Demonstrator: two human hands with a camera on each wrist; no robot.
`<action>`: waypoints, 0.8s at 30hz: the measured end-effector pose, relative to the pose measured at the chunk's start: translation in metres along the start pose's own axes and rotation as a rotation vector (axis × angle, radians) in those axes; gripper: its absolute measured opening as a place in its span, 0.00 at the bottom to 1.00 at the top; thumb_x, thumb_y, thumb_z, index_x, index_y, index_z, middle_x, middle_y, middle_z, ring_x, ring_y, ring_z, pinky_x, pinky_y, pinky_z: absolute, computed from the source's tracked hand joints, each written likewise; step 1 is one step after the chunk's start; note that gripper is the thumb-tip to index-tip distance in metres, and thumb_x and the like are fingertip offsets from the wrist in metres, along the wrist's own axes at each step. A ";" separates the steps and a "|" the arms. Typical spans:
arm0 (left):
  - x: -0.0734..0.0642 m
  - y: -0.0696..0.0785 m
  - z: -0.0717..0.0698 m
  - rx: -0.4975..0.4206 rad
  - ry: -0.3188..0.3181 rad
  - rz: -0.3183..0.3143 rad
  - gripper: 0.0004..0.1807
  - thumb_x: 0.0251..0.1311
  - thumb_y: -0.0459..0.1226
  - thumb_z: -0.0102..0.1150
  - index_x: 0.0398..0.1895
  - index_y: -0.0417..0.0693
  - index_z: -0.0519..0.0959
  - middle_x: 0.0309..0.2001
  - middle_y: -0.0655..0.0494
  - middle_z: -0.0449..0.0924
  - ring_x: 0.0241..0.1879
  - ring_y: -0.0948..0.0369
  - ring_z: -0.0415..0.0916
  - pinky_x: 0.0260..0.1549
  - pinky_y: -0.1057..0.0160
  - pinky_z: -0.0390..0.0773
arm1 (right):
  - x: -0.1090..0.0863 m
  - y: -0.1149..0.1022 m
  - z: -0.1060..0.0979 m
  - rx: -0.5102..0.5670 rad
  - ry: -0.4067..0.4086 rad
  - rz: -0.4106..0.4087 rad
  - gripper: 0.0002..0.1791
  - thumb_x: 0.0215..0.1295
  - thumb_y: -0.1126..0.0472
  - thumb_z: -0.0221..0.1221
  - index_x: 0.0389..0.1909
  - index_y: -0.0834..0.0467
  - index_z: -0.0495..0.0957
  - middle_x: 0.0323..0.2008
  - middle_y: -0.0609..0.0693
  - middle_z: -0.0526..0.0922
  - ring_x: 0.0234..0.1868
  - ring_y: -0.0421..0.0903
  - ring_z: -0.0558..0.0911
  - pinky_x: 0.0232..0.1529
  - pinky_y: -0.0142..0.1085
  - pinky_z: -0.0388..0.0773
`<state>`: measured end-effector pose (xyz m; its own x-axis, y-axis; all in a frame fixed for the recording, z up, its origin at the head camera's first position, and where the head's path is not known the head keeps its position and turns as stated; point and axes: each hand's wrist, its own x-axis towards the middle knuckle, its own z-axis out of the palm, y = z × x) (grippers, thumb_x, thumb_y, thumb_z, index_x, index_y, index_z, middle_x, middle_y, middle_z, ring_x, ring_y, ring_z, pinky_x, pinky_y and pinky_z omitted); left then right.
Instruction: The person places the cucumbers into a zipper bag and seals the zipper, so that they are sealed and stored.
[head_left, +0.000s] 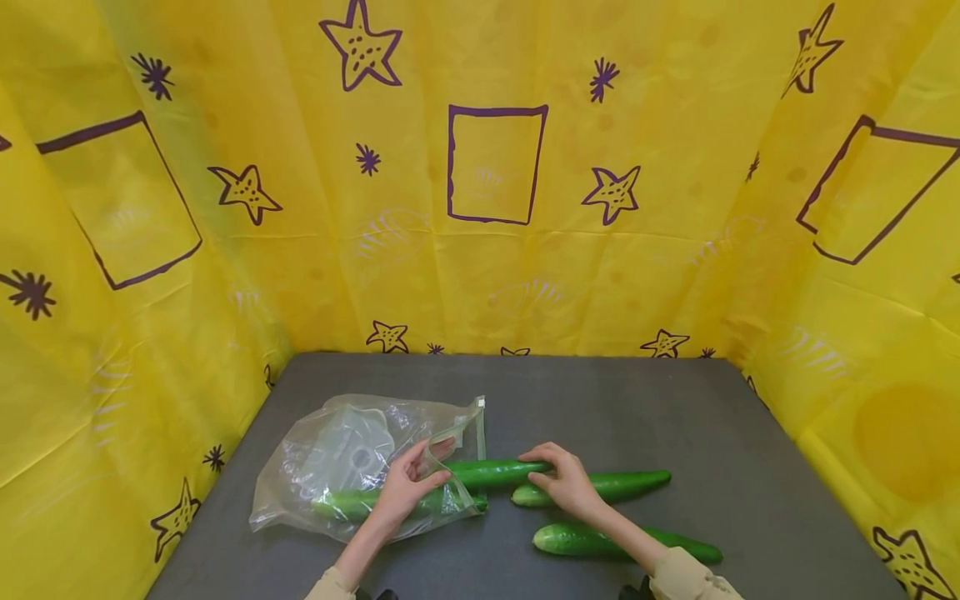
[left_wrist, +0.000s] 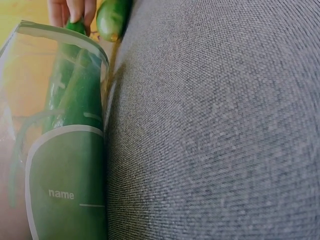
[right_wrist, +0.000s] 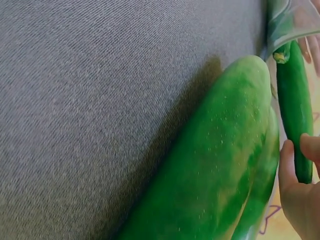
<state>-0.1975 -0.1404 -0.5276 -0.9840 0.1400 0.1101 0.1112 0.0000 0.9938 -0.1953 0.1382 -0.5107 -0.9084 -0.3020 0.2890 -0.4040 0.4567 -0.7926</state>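
A clear zip bag with a pale green printed label lies at the left of the table. My left hand holds the bag's mouth at its right side, the film between thumb and fingers. One cucumber lies inside, its end at the opening. My right hand grips the far end of a second cucumber, whose other end is within the bag's mouth. The right wrist view shows thumb and fingers around this cucumber. In the left wrist view, both cucumbers show through the bag.
Two more cucumbers lie on the grey table: one just behind the right hand, another nearer, under the right forearm. A yellow curtain with star drawings encloses the table at the back and sides.
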 end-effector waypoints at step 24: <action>0.000 0.003 -0.002 -0.010 0.005 -0.045 0.35 0.52 0.27 0.65 0.65 0.33 0.64 0.63 0.37 0.69 0.50 0.78 0.72 0.44 0.76 0.75 | 0.021 -0.004 0.032 -0.029 -0.028 -0.120 0.14 0.50 0.75 0.65 0.40 0.63 0.83 0.40 0.55 0.83 0.43 0.52 0.82 0.36 0.29 0.82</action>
<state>-0.1977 -0.1421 -0.5242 -0.9887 0.1346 0.0657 0.0658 -0.0036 0.9978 -0.2095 0.1030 -0.5190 -0.8502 -0.3790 0.3656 -0.5129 0.4393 -0.7375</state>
